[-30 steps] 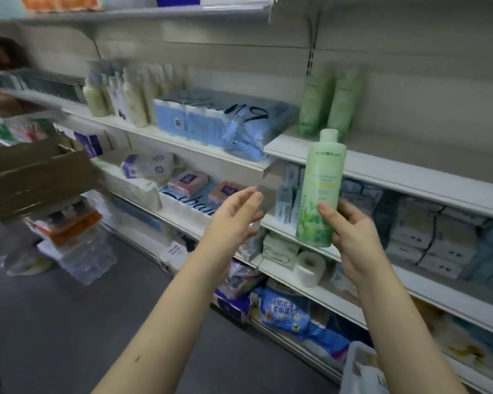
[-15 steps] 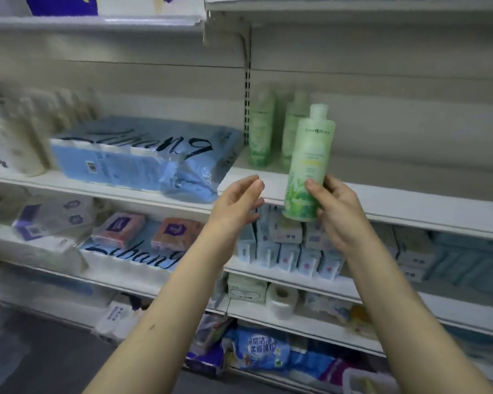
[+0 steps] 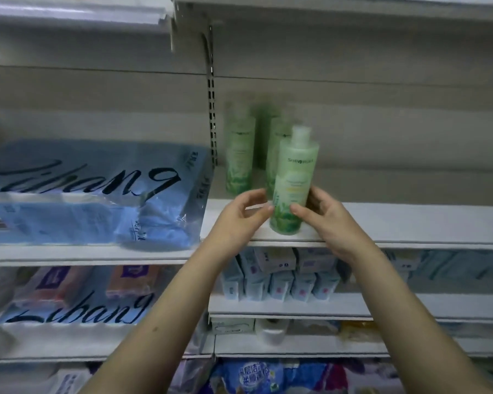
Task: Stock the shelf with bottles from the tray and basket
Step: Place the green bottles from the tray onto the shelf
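Observation:
A light green bottle point(image 3: 295, 172) with a white cap stands upright near the front edge of the white shelf point(image 3: 396, 223). My right hand point(image 3: 330, 220) grips its lower part, thumb on the front and fingers round the right side. My left hand point(image 3: 239, 217) is at the bottle's left side, its relaxed fingertips touching the base area. Behind stand two more green bottles point(image 3: 239, 155), blurred. The tray and basket are out of view.
A large blue wrapped tissue pack point(image 3: 91, 194) lies on the shelf to the left, beyond the slotted upright point(image 3: 212, 123). Small boxes point(image 3: 279, 282) fill the shelf below, with a paper roll point(image 3: 272, 331) under them. The shelf to the right of the bottles is bare.
My right hand carried the bottle up and forward from mid-air and set it on the shelf in front of the other bottles. My left hand came in to its left side.

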